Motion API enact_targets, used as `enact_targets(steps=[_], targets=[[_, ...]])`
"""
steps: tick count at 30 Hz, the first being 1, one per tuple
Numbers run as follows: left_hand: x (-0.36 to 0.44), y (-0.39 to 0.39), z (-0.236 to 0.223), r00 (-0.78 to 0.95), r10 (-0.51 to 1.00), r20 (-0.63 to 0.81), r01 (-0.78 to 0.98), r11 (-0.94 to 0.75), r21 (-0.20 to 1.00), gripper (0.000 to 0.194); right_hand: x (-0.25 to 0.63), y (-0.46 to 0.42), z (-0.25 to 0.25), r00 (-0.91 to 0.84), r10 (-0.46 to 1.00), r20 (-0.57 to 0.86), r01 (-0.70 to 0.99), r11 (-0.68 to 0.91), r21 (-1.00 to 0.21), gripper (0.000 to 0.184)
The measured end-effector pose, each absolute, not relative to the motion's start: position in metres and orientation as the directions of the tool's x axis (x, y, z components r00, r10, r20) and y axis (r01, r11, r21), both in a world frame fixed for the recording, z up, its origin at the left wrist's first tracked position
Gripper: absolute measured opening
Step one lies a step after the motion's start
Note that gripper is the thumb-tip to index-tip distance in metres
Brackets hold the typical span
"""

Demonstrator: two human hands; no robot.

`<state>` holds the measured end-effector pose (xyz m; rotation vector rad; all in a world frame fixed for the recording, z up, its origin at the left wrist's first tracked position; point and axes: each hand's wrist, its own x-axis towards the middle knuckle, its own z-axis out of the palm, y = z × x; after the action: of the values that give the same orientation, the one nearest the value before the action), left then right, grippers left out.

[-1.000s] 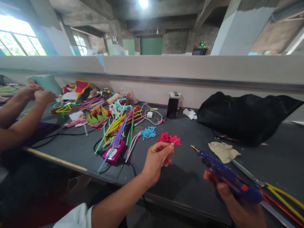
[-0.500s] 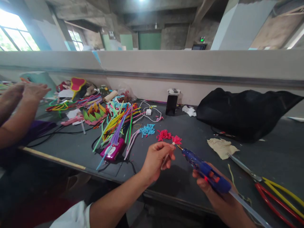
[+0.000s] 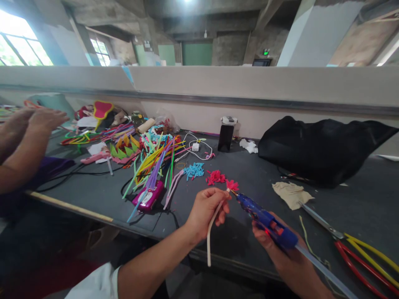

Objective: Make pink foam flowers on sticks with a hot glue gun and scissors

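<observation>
My left hand [image 3: 209,212] pinches a pale pipe cleaner [image 3: 210,241] near its top end, and the rest hangs down below the fingers. Just past the fingertips, a red piece [image 3: 232,185] lies at the pipe cleaner's end. In my right hand [image 3: 277,245] is a blue glue gun [image 3: 266,220], with a long clear glue stick [image 3: 324,270] out of its back. The gun's nozzle tip meets the pipe cleaner's end beside the red piece; whether it touches cannot be made out. Small piles of red pieces [image 3: 215,177] and blue pieces [image 3: 193,170] lie beyond.
Colourful pipe cleaners [image 3: 152,166] lie across a purple box [image 3: 149,197] on the left. Scissors [image 3: 339,236] and a beige cloth [image 3: 292,194] are at right, before a black bag [image 3: 314,149]. Another person's hands [image 3: 40,120] show at far left. A dark container [image 3: 225,135] stands behind.
The pale pipe cleaner's tail now hangs below my left hand, where it was mostly hidden before. The glue gun has shifted slightly left, its nozzle closer to the pipe cleaner's end.
</observation>
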<state>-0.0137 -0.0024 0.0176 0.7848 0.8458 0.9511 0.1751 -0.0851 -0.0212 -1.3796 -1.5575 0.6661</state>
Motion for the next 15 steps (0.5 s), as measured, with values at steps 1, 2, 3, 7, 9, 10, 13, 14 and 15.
enact_targets(steps=[1,2,3,7,9,10,13,14,15], targets=[[-0.0137,-0.0024,0.0173,0.329,0.908,-0.259,-0.357,0.374,0.856,0.023,0.1753,-0.085,-0.0206,0.048,0.958,0.282,0.468,0.228,-0.854,0.02],[-0.0137,-0.0024,0.0171,0.329,0.907,-0.262,-0.355,0.376,0.856,0.023,0.1753,-0.0849,-0.0195,0.044,0.958,0.285,0.476,0.231,-0.849,0.02],[-0.0138,-0.0024,0.0168,0.33,0.906,-0.263,-0.354,0.378,0.856,0.023,0.175,-0.0848,-0.0182,0.042,0.958,0.284,0.485,0.229,-0.844,0.02],[-0.0139,-0.0023,0.0163,0.334,0.905,-0.262,-0.356,0.379,0.854,0.024,0.1738,-0.0849,-0.0142,0.055,0.96,0.276,0.515,0.209,-0.831,0.021],[-0.014,-0.0022,0.0161,0.333,0.906,-0.262,-0.357,0.379,0.854,0.023,0.1741,-0.085,-0.0148,0.056,0.957,0.285,0.511,0.218,-0.832,0.02],[-0.014,-0.0022,0.016,0.335,0.905,-0.263,-0.356,0.38,0.854,0.023,0.1744,-0.0849,-0.0156,0.056,0.954,0.294,0.507,0.226,-0.832,0.02],[-0.014,-0.002,0.0155,0.344,0.902,-0.261,-0.352,0.381,0.855,0.023,0.1751,-0.0845,-0.0173,0.055,0.954,0.295,0.515,0.225,-0.827,0.02],[-0.014,-0.0019,0.0153,0.344,0.902,-0.26,-0.351,0.38,0.856,0.022,0.1751,-0.0844,-0.0171,0.059,0.953,0.297,0.522,0.224,-0.823,0.02],[-0.014,-0.0018,0.0153,0.345,0.903,-0.258,-0.352,0.379,0.856,0.022,0.175,-0.0843,-0.0164,0.059,0.953,0.296,0.53,0.221,-0.819,0.02]])
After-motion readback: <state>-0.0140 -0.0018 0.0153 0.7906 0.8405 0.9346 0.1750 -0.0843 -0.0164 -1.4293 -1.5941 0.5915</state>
